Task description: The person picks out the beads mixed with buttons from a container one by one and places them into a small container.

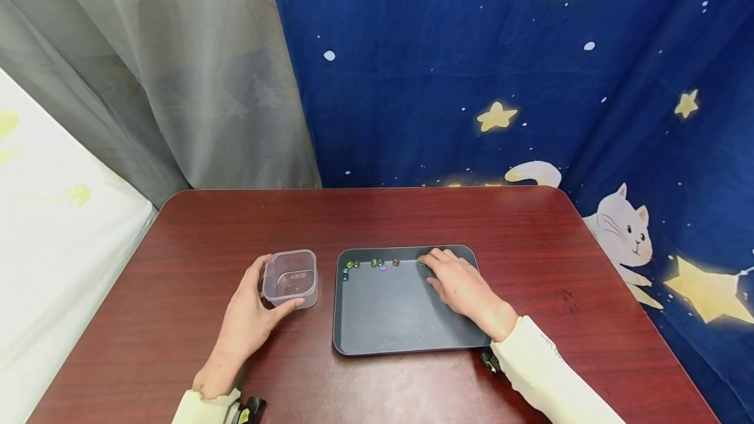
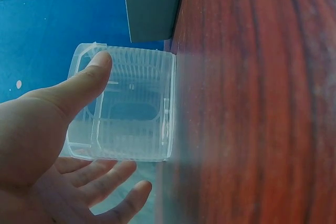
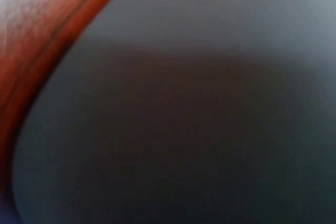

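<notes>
My left hand (image 1: 250, 313) grips a clear plastic box (image 1: 290, 275) by its sides, thumb on the near side and fingers at the far left. In the left wrist view the thumb lies across the rim of the box (image 2: 134, 106), which stands on the table. My right hand (image 1: 462, 286) reaches into the far right part of a dark grey tray (image 1: 394, 319). Its fingertips touch a small yellowish-green marble (image 1: 421, 262) by the far wall, and the thumb is apart from them. Several small coloured marbles (image 1: 374, 262) lie along the far edge and far left corner. The right wrist view is dark and blurred.
The dark red wooden table (image 1: 235, 221) carries the box on the left and the tray to its right. A blue curtain (image 1: 412, 84) with stars and a grey curtain (image 1: 177, 84) hang behind it. White cloth (image 1: 59, 214) is at the left.
</notes>
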Available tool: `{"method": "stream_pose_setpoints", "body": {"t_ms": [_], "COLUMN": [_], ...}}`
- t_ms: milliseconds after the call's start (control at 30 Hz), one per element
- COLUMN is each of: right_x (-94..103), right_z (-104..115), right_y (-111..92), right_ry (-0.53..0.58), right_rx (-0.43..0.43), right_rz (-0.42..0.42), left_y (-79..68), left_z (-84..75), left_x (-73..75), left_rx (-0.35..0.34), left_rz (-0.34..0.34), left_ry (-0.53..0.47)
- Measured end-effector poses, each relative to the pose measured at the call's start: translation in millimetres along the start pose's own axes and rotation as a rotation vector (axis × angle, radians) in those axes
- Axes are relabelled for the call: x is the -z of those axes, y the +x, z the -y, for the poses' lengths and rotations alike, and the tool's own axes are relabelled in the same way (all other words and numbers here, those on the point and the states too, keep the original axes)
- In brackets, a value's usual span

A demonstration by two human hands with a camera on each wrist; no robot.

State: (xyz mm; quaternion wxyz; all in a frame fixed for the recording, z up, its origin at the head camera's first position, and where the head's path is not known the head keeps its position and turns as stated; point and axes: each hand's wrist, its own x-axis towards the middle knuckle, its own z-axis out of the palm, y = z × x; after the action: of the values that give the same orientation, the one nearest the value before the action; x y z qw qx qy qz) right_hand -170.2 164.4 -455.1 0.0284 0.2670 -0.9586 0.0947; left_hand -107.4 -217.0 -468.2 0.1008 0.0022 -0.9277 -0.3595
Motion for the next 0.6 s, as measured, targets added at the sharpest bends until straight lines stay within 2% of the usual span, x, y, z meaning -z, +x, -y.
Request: {"method": "stream_pose_setpoints", "body": {"t_ms": [367, 600], "right_x": [-1.7, -2.0], "right_z": [1.0, 0.6], "right_y": [-0.3, -0.5], "right_ry": [0.01, -0.001], "right_rx": [-0.028, -0.009], "right_rz": [0.006, -0.014], "left_y": [0.7, 1.4], "left_z": [1.5, 1.9], "left_x": [0.4, -0.3], "left_rx": [-0.004, 0.0], "left_rz": [0.017, 0.018], "left_ry": [-0.026, -0.025]}}
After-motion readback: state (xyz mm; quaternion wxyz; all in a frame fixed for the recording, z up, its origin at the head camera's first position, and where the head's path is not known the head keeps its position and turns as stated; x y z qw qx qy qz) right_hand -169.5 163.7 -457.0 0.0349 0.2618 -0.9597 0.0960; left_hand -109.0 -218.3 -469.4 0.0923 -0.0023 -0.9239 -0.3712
